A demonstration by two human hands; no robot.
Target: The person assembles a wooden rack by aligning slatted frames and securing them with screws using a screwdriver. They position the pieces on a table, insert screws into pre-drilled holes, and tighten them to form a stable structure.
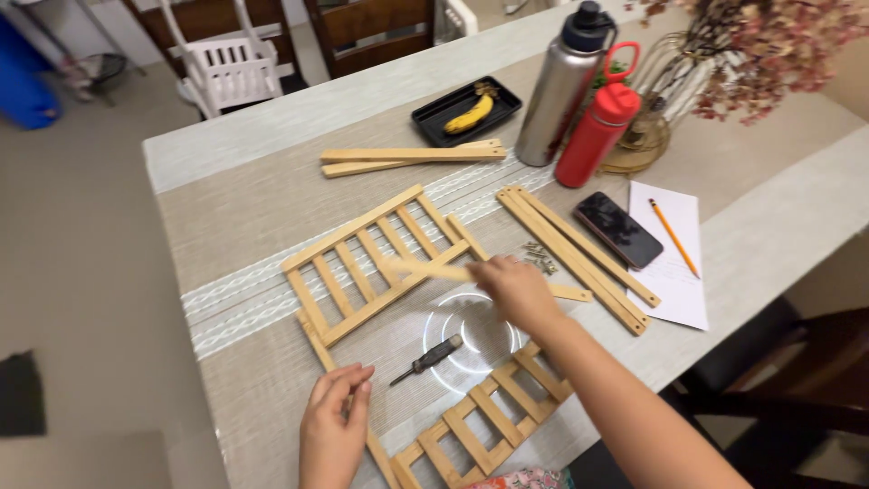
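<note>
a slatted wooden panel [380,263] lies flat just beyond the left hand [333,426], and a second slatted panel [484,417] lies just to that hand's right. the left hand presses a long wooden rail [319,349] with fingers together, while the right hand [516,290] is clamped on a thin wooden strip [425,269], blurred. a small screwdriver [427,359] lies between the hands.

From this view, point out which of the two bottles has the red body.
The shorter bottle, red with a red loop-handled cap, standing right of the taller steel bottle, whose cap is dark.
</note>
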